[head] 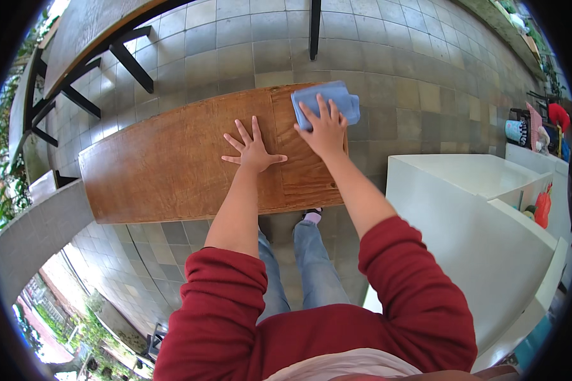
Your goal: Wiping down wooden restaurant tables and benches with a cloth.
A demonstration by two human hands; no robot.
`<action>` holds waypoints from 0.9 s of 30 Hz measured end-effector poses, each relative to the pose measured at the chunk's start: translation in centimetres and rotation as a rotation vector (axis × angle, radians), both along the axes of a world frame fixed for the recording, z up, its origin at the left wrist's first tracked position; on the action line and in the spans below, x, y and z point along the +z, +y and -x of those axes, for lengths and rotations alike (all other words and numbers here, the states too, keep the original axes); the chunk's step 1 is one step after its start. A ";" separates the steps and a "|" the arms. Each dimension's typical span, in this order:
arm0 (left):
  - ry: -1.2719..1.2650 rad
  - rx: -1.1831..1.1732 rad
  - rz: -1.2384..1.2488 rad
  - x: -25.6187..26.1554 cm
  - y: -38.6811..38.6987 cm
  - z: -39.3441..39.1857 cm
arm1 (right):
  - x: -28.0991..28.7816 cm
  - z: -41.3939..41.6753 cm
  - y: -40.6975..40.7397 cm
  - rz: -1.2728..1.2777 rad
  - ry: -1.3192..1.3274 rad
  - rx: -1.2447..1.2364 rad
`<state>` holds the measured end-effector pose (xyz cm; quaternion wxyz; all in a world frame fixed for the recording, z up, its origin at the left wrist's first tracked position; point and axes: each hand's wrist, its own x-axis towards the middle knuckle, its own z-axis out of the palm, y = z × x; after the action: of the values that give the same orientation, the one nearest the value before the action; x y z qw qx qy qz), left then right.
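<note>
A long brown wooden tabletop (171, 157) lies across the view before me. My left hand (255, 153) rests on it palm down, fingers spread, holding nothing. At the table's far right corner, my right hand (326, 126) presses on a folded light blue cloth (314, 93), its fingers spread over the top. Part of the cloth sticks out past the table's right end. The underside of the cloth is hidden.
Right of me stands a white counter (438, 228), with a red object (543, 207) on its far side. Another table (95, 33) with black metal legs is at the upper left. Grey tiled floor (395, 95) surrounds the table. A person in red (558, 115) is partly visible at the far right.
</note>
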<state>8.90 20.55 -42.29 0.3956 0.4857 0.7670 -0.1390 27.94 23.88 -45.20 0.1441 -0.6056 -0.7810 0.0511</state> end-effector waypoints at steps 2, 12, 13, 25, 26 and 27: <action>0.007 -0.014 0.004 0.0 0.0 0.3 | 0.8 1.0 1.8 0.150 -0.125 -0.050; -0.011 -0.015 -0.017 -0.1 -1.5 0.7 | 1.1 -0.9 -8.7 0.075 -0.169 -0.014; -0.007 -0.015 -0.015 -0.3 -1.7 0.8 | 1.5 -0.9 -11.0 0.096 -0.170 -0.002; 0.180 0.003 -0.447 -2.8 -13.1 6.4 | -0.5 -2.5 -13.4 0.146 -0.209 -0.353; 0.229 0.110 -0.374 -2.1 -14.2 6.6 | -1.2 -3.6 -11.6 0.169 -0.168 -0.488; 0.285 0.218 -0.297 -1.6 -15.4 7.4 | -1.6 -4.5 -10.1 0.166 -0.160 -0.489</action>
<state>1.54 5.17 -43.84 0.2202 0.4281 0.8752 -0.0482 32.48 13.79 -46.78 0.0398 -0.7880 -0.6137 0.0306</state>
